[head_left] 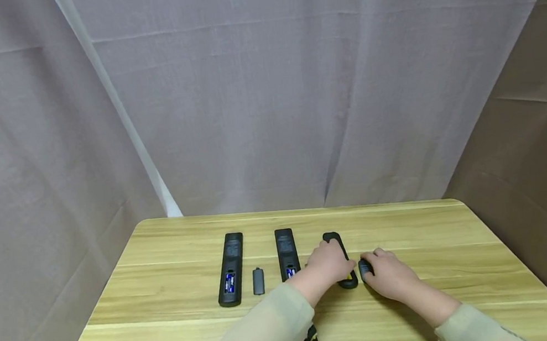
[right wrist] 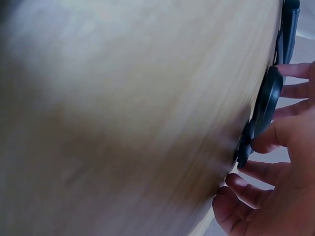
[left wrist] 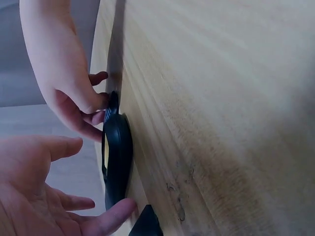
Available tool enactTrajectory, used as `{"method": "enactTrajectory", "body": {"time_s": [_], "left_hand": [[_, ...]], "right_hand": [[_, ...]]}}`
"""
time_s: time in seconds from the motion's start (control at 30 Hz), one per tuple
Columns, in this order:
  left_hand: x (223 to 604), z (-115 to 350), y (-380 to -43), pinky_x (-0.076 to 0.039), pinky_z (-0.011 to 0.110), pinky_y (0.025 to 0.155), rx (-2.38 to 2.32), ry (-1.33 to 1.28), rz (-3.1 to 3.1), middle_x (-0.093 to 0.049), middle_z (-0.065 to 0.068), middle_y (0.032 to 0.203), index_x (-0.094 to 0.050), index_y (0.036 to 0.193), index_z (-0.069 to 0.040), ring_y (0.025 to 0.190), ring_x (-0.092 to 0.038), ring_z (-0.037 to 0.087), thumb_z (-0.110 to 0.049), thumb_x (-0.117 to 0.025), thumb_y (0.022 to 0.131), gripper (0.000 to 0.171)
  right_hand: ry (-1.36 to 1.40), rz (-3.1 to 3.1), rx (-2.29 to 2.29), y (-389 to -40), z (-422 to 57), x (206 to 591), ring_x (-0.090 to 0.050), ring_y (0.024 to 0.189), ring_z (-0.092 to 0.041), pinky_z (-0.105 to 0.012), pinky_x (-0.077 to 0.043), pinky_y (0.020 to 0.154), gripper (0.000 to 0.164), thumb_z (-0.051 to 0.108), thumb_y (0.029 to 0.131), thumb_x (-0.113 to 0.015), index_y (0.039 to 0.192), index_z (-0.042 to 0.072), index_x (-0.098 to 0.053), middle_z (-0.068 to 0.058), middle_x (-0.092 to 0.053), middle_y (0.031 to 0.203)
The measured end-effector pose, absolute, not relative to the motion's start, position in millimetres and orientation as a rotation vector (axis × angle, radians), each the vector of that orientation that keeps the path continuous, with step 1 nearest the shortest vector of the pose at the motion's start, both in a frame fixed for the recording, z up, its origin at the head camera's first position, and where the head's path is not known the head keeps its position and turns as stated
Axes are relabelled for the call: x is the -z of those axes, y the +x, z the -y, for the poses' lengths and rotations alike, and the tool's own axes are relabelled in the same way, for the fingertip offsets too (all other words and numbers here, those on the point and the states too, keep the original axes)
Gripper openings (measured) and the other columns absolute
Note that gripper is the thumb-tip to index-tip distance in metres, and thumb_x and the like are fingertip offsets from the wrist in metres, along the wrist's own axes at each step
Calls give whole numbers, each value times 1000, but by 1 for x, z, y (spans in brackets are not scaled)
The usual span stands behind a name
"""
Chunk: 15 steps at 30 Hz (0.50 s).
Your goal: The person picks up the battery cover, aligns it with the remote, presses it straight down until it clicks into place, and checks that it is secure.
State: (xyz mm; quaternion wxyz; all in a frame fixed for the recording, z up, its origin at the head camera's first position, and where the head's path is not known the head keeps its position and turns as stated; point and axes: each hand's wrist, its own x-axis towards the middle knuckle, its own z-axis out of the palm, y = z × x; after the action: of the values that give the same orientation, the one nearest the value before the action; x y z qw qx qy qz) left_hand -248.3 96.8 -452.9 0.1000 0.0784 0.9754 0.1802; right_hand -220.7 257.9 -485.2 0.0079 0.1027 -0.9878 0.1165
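Observation:
My left hand (head_left: 327, 263) lies over the rightmost black remote control (head_left: 331, 236), covering its middle. In the left wrist view, the left hand (left wrist: 34, 187) has loosely extended fingers, one tip right at the remote's side (left wrist: 119, 152). Something yellow shows in the remote's back. Just right of it, my right hand (head_left: 390, 276) pinches a small dark battery cover (head_left: 364, 269) between thumb and fingers, low over the table. The right wrist view shows the right hand (right wrist: 275, 182) with the cover (right wrist: 244, 146) close to the remote's edge.
Two more black remotes, one at the left (head_left: 231, 253) and one in the middle (head_left: 285, 244), lie with their backs up and blue batteries showing. Between them is a grey battery cover (head_left: 258, 281). All lie on a wooden table (head_left: 166, 293), with curtains (head_left: 247, 112) behind it.

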Motion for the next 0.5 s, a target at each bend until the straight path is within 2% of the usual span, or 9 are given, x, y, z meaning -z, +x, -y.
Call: {"method": "enactTrajectory", "body": {"time_s": [0.17,0.3,0.5], "left_hand": [[455,-100,-254,-55,38,83,-540,221,-2896,-55,13,136,-52,140,-7,115,-60,28,-52,-65,91,68],[457,-104,-260,-56,35,74,-565,163,-2906,-59,13,128,-55,135,-6,109,-62,28,-50,-68,90,64],[459,-109,-267,-56,33,77,-494,122,-2907,-59,13,128,-44,145,-2,113,-60,26,-50,-67,91,76]], "right_hand": [[311,3103,-364,-220,-258,484,-56,112,-42,-55,-49,90,44,19,93,-60,131,-2,-59,-19,-60,116],[312,3106,-359,-220,-258,483,-56,112,-41,-55,-49,90,45,19,92,-61,132,-1,-58,-18,-60,116],[333,3116,-348,-220,-257,482,-57,105,-36,-52,-51,85,44,19,93,-61,133,1,-59,-14,-59,110]]}}
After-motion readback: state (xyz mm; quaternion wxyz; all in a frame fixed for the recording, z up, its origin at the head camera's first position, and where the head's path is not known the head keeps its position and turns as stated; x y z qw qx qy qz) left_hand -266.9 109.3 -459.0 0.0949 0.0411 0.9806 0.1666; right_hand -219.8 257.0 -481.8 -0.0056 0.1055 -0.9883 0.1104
